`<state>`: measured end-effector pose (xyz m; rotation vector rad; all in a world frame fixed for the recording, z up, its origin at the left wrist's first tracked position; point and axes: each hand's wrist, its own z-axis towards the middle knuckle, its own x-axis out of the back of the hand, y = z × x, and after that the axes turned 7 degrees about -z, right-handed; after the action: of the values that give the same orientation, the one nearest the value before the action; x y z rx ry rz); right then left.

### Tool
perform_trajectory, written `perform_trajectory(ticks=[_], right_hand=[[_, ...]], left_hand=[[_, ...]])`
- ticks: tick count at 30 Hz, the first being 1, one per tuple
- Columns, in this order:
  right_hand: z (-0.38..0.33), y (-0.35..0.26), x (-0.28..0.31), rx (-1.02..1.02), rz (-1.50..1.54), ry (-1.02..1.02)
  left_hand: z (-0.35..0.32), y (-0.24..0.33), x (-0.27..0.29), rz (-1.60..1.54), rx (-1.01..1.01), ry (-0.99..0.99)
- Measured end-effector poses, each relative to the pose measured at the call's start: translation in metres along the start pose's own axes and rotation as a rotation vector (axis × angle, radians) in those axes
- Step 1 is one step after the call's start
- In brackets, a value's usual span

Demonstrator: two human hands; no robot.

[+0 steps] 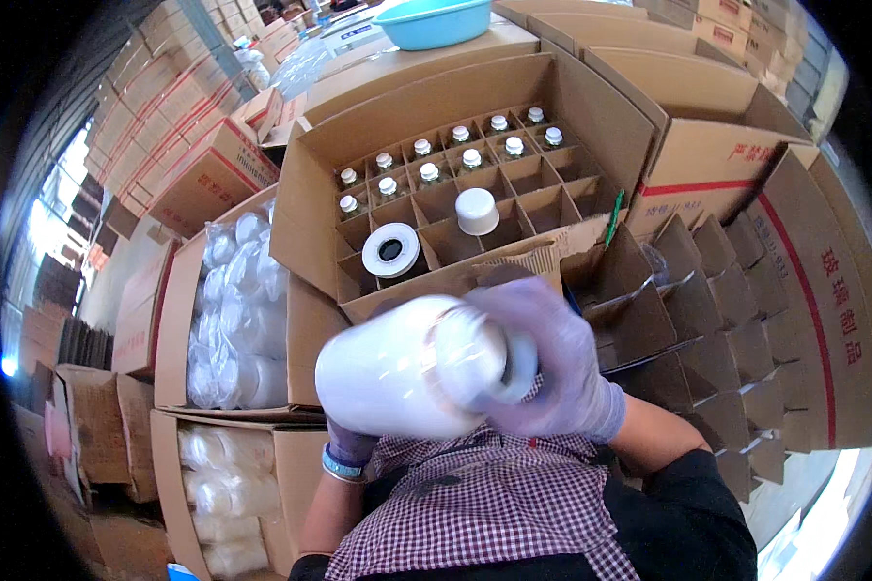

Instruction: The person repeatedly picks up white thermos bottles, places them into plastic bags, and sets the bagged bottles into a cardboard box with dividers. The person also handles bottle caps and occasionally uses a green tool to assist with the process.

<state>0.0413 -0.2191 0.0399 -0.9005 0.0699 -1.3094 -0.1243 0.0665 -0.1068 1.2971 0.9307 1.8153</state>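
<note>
A large glossy white bottle (pixel 388 373) lies tilted almost on its side in front of my chest, its mouth toward the right. My left hand (pixel 351 443), gloved in pale purple, is under the bottle's body and holds it; its fingers are hidden behind the bottle. At the mouth, my gloved right hand (pixel 557 353) is closed around a pale ring-shaped piece (pixel 520 366), slightly blurred. Just beyond, a white cap (pixel 477 211) and a white ring-shaped roll (pixel 390 250) with a dark centre rest on the dividers of an open carton (pixel 407 114).
Several clear bottles with white caps (pixel 471 158) stand in the carton's cells. Cartons of plastic-wrapped white items (pixel 242 329) sit at the left. Cardboard dividers (pixel 712 320) and a red-striped carton (pixel 828 320) are at the right. Farther back is a light-blue basin (pixel 434 24).
</note>
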Motion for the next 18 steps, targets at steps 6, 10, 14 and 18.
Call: perform_trajectory(ticks=[6, 10, 14, 18], right_hand=[[0.012, -0.016, -0.009, 0.184, 0.136, -0.126], [0.015, -0.014, -0.010, 0.190, 0.153, -0.137], [0.014, -0.011, -0.017, 0.125, 0.109, -0.080], [0.013, -0.013, -0.023, 0.161, 0.163, -0.056]], left_hand=[[0.020, 0.047, -0.025, -0.468, 0.096, -0.139], [0.013, 0.055, -0.035, -0.494, 0.098, -0.114], [0.009, 0.054, -0.038, -0.497, 0.115, -0.052], [0.010, 0.054, -0.039, -0.507, 0.123, -0.022]])
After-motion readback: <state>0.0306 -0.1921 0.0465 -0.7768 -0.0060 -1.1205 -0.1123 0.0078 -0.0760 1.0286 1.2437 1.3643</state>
